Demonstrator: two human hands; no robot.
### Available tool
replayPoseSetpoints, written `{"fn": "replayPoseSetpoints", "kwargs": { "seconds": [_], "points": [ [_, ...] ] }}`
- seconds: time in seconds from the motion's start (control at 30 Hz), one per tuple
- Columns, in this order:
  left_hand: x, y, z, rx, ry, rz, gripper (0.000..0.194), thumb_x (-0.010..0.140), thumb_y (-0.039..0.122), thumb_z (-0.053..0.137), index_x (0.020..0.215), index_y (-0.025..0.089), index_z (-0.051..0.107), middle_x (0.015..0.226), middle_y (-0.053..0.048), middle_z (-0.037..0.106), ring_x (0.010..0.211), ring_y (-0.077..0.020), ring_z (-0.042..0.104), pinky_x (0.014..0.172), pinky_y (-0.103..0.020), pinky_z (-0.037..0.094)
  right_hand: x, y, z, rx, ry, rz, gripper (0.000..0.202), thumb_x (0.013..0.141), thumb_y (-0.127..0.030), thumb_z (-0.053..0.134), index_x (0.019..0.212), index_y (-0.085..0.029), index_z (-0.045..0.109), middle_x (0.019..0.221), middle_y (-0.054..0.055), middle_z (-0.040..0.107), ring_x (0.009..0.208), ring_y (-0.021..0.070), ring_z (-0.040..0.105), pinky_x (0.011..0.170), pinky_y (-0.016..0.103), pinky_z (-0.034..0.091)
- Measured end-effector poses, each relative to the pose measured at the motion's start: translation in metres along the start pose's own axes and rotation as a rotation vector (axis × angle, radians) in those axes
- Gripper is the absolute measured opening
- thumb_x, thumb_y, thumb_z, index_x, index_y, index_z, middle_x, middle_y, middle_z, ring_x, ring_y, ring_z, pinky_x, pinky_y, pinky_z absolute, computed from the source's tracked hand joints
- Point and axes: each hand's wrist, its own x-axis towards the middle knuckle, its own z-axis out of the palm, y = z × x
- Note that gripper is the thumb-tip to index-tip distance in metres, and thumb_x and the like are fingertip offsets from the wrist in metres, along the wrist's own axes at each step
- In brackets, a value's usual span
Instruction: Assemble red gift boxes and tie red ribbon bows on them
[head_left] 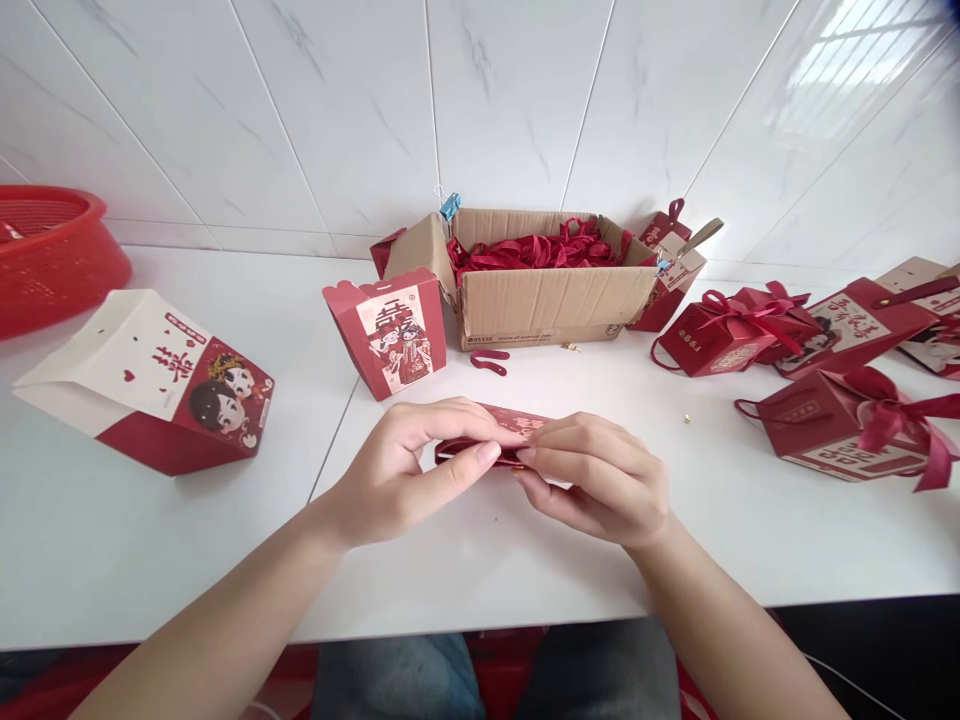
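A red paper gift box [511, 418] with pale print is between my hands over the front middle of the table, mostly covered by my fingers. My left hand [409, 462] pinches its near edge, thumb in front and fingers behind. My right hand [604, 475] closes on the same edge, its fingertips close to the left thumb. A speck of gold shows under the right fingertips, too small to name. Just behind lies a loose dark red strap [490, 361]. An upright red box with a scalloped top [390, 335] stands behind my left hand.
A cardboard carton [555, 305] of red ribbons stands by the wall. Small gold pieces [572, 347] lie before it. A white-and-red box [176, 390] and a red basket [64, 260] are left. Ribbon-tied boxes [840, 425] are right.
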Motion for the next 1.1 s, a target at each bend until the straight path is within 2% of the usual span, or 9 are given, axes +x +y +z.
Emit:
{"fn": "replayPoseSetpoints", "kwargs": {
  "seconds": [0.2, 0.4, 0.53, 0.7, 0.8, 0.93, 1.0, 1.1],
  "points": [
    [-0.0001, -0.0010, 0.0001, 0.017, 0.006, 0.026, 0.021, 0.082, 0.008, 0.061, 0.096, 0.019, 0.072, 0.094, -0.005, 0.074, 0.093, -0.0169, 0.070, 0.074, -0.022, 0.059, 0.0007, -0.0025, 0.0010, 0.003, 0.023, 0.039, 0.022, 0.075, -0.005, 0.068, 0.095, -0.013, 0.063, 0.077, 0.009, 0.068, 0.068, 0.0164, 0.066, 0.058, 0.030, 0.060],
    [-0.0010, -0.0032, -0.0020, 0.025, -0.029, 0.009, 0.029, 0.073, 0.006, 0.072, 0.099, 0.018, 0.068, 0.101, -0.005, 0.073, 0.097, -0.0175, 0.069, 0.083, -0.024, 0.059, -0.0003, -0.0034, 0.0030, 0.010, 0.057, 0.122, 0.029, 0.076, -0.007, 0.068, 0.101, -0.017, 0.057, 0.080, 0.006, 0.067, 0.074, 0.0169, 0.069, 0.062, 0.027, 0.060],
    [-0.0023, -0.0054, -0.0014, 0.037, -0.028, -0.024, 0.022, 0.076, 0.007, 0.069, 0.095, 0.018, 0.067, 0.102, -0.006, 0.072, 0.101, -0.0203, 0.068, 0.085, -0.029, 0.059, 0.0009, -0.0033, 0.0027, 0.016, 0.050, 0.205, 0.032, 0.076, -0.011, 0.070, 0.103, -0.018, 0.055, 0.078, 0.005, 0.066, 0.069, 0.0161, 0.068, 0.057, 0.026, 0.058],
    [-0.0027, -0.0064, -0.0007, 0.055, -0.040, -0.068, 0.018, 0.081, 0.010, 0.066, 0.097, 0.018, 0.066, 0.103, -0.006, 0.071, 0.098, -0.0187, 0.068, 0.084, -0.028, 0.058, 0.0028, -0.0028, 0.0004, 0.039, 0.028, 0.193, 0.021, 0.078, -0.009, 0.068, 0.096, -0.017, 0.059, 0.079, 0.007, 0.067, 0.070, 0.0162, 0.068, 0.060, 0.027, 0.059],
    [-0.0018, -0.0060, 0.0008, 0.069, -0.020, -0.033, 0.018, 0.083, 0.008, 0.064, 0.097, 0.019, 0.066, 0.102, -0.005, 0.070, 0.097, -0.0162, 0.068, 0.083, -0.025, 0.058, 0.0020, -0.0030, 0.0006, 0.046, 0.035, 0.201, 0.021, 0.077, -0.009, 0.069, 0.095, -0.016, 0.060, 0.081, 0.008, 0.068, 0.072, 0.0158, 0.068, 0.062, 0.027, 0.060],
    [0.0010, -0.0062, 0.0020, 0.145, 0.020, 0.069, 0.014, 0.082, 0.007, 0.063, 0.090, 0.017, 0.068, 0.092, -0.005, 0.068, 0.087, -0.0148, 0.067, 0.071, -0.022, 0.057, 0.0011, -0.0029, 0.0011, 0.072, 0.044, 0.225, 0.021, 0.077, -0.010, 0.071, 0.095, -0.016, 0.061, 0.084, 0.008, 0.070, 0.075, 0.0159, 0.069, 0.066, 0.026, 0.061],
    [0.0022, -0.0068, 0.0017, 0.179, 0.019, 0.125, 0.014, 0.081, 0.006, 0.064, 0.089, 0.017, 0.068, 0.087, -0.005, 0.067, 0.083, -0.0143, 0.066, 0.067, -0.022, 0.056, 0.0018, -0.0026, 0.0001, 0.093, 0.046, 0.245, 0.019, 0.076, -0.011, 0.072, 0.092, -0.015, 0.063, 0.082, 0.008, 0.070, 0.075, 0.0162, 0.070, 0.066, 0.026, 0.061],
    [0.0030, -0.0075, 0.0004, 0.192, -0.022, 0.184, 0.015, 0.080, 0.005, 0.065, 0.088, 0.017, 0.068, 0.085, -0.005, 0.068, 0.084, -0.0151, 0.065, 0.070, -0.023, 0.056, 0.0037, -0.0020, -0.0026, 0.134, 0.034, 0.195, 0.018, 0.075, -0.011, 0.072, 0.091, -0.015, 0.064, 0.078, 0.006, 0.071, 0.073, 0.0161, 0.070, 0.065, 0.026, 0.062]
  ]
}}
